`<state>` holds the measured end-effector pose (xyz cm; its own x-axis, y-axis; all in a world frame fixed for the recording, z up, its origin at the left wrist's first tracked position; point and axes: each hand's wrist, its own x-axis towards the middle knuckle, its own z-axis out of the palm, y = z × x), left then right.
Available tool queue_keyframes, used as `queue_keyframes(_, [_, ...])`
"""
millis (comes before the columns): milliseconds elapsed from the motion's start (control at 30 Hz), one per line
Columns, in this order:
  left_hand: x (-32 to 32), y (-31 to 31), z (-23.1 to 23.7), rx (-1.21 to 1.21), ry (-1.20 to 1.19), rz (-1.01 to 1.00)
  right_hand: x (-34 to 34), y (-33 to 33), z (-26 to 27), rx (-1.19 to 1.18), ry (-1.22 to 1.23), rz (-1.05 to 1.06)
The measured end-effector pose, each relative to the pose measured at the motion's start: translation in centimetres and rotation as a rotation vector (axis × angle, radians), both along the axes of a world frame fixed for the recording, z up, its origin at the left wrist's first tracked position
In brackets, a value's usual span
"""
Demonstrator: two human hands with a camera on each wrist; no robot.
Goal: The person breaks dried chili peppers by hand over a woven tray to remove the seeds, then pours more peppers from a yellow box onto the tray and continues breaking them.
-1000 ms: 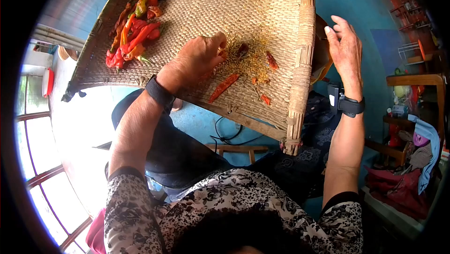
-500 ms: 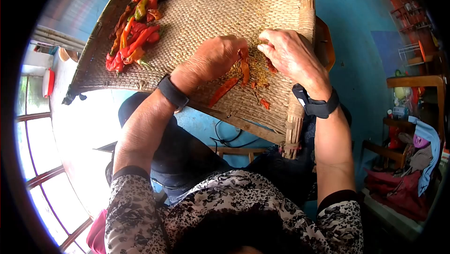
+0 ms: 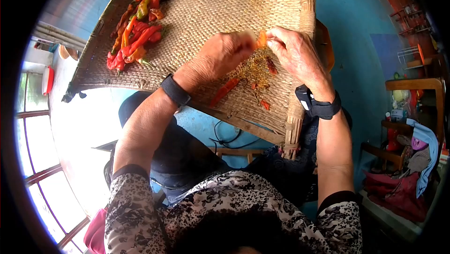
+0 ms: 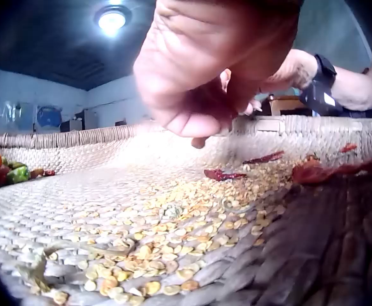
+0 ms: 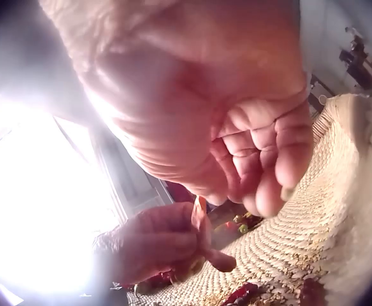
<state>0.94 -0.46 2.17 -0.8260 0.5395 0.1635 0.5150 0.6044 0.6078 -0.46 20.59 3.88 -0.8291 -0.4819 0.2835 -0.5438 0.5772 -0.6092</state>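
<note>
Over a woven tray [image 3: 211, 5], my left hand [image 3: 218, 57] pinches an orange-red chili pepper [image 3: 261, 39]. My right hand [image 3: 300, 59] faces it from the right, thumb and forefinger pinching the chili's other end. In the right wrist view the chili [image 5: 200, 220] stretches from the left fingers up to the right thumb tip. Loose yellow seeds [image 3: 251, 70] lie scattered below both hands, as the left wrist view also shows. Among them rest a long red chili piece [image 3: 225, 91], a dark dried one [image 3: 272, 65] and a small red scrap [image 3: 265, 105].
Red, orange and green peppers [image 3: 140, 33] are heaped along the tray's left side. An orange-rimmed container [image 3: 326, 48] stands beyond the right rim. A wooden chair [image 3: 415, 84] with cloths is at far right; a window [image 3: 40, 146] is at left.
My right hand has come in from beyond the tray's right rim to meet the left. The chili, hanging below my left fingers half a second ago, now spans the two hands.
</note>
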Motion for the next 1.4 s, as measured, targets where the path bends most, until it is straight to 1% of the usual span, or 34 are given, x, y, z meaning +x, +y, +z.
queue_keyframes(33, [0.0, 0.0, 0.6, 0.083, -0.181, 0.105, 0.2, 0.0, -0.1, 0.001, 0.002, -0.001])
queue_keyframes(67, [-0.1, -0.1, 0.2, 0.229, -0.23, 0.115, 0.4, 0.0, -0.4, 0.002, -0.066, 0.038])
queue_keyframes(100, [0.0, 0.0, 0.4, 0.232, -0.228, 0.115, 0.6, -0.1, -0.5, 0.003, -0.135, 0.078])
queue_keyframes(133, [0.0, 0.1, 0.9, 0.353, -0.374, 0.086, 0.7, -0.2, -0.3, 0.074, -0.238, 0.11])
queue_keyframes(167, [0.1, 0.2, 1.2, 0.475, -0.522, 0.054, 1.0, -0.5, -0.1, 0.06, -0.256, 0.134])
queue_keyframes(200, [0.3, 0.4, 1.1, 0.57, -0.593, 0.051, 1.1, -0.7, -0.3, 0.043, -0.221, 0.14])
queue_keyframes(267, [0.1, 0.7, 0.8, 0.577, -0.596, 0.041, 1.2, -0.8, -0.3, 0.029, -0.184, 0.143])
queue_keyframes(333, [-0.3, 0.7, 0.6, 0.608, -0.635, 0.032, 1.2, -0.9, 0.3, 0.074, -0.185, 0.106])
queue_keyframes(367, [-0.4, 0.6, 0.3, 0.608, -0.632, 0.029, 1.1, -0.9, 0.1, 0.075, -0.182, 0.105])
queue_keyframes(433, [-0.6, 0.6, 0.0, 0.685, -0.609, -0.019, 0.8, -0.8, -0.5, -0.025, -0.133, 0.128])
queue_keyframes(500, [-0.6, 0.6, -0.1, 0.69, -0.628, -0.01, 0.7, -0.8, -0.7, -0.009, -0.14, 0.118])
queue_keyframes(567, [-0.6, 0.7, -0.4, 0.713, -0.506, -0.036, 0.8, -0.9, -0.6, 0.006, -0.15, 0.107])
queue_keyframes(633, [-0.4, 0.6, -0.4, 0.746, -0.518, -0.038, 1.0, -1.0, -0.2, 0.039, -0.188, 0.067])
queue_keyframes(700, [-0.4, 0.6, -0.1, 0.821, -0.417, 0.004, 1.1, -1.0, -0.1, 0.034, -0.193, 0.063])
queue_keyframes(733, [-0.3, 0.4, 0.4, 0.806, -0.386, 0.051, 1.1, -1.0, -0.1, 0.028, -0.197, 0.06])
queue_keyframes(767, [-0.4, 0.2, 0.8, 0.883, -0.392, 0.032, 1.2, -1.0, -0.2, 0.03, -0.199, 0.064])
queue_keyframes(867, [-1.3, -0.9, 1.2, 0.841, -0.394, 0.183, 1.5, -1.0, -0.1, 0.311, -0.175, 0.165])
queue_keyframes(900, [-1.3, -1.1, 1.2, 0.843, -0.395, 0.19, 1.7, -1.3, -0.1, 0.312, -0.178, 0.172])
queue_keyframes(967, [-1.2, -1.2, 1.1, 0.904, -0.387, 0.177, 2.2, -2.0, -0.2, 0.344, -0.285, 0.323])
queue_keyframes(1000, [-1.3, -1.3, 0.7, 0.953, -0.401, 0.104, 2.6, -2.4, -0.8, 0.308, -0.182, 0.401])
queue_keyframes(1033, [-1.1, -1.0, 0.6, 0.939, -0.405, 0.144, 2.8, -2.7, -1.0, 0.308, -0.182, 0.409])
queue_keyframes(1100, [-1.1, -1.0, 0.2, 0.916, -0.416, 0.091, 3.4, -3.5, -1.1, 0.429, -0.111, 0.44])
queue_keyframes(1133, [-1.0, -1.0, 0.2, 0.918, -0.419, 0.097, 3.6, -3.9, -1.8, 0.498, -0.083, 0.443])
queue_keyframes(1167, [-0.9, -1.1, 0.4, 0.854, -0.43, 0.095, 3.9, -4.0, -2.6, 0.498, -0.084, 0.448])
queue_keyframes(1200, [-0.8, -1.2, 0.6, 0.79, -0.438, 0.092, 4.3, -4.2, -3.0, 0.47, 0.114, 0.427])
queue_keyframes(1233, [-0.7, -1.2, 0.7, 0.792, -0.436, 0.096, 4.7, -4.4, -3.1, 0.439, 0.31, 0.404])
queue_keyframes(1267, [-0.6, -1.2, 1.0, 0.766, -0.433, 0.098, 4.8, -4.6, -3.1, 0.501, 0.269, 0.407])
queue_keyframes(1367, [-0.5, -1.4, 1.3, 0.718, -0.426, 0.101, 5.0, -5.1, -4.1, 0.454, 0.322, 0.395])
queue_keyframes(1400, [-0.4, -1.4, 1.2, 0.72, -0.423, 0.102, 4.9, -5.1, -3.7, 0.493, 0.285, 0.409])
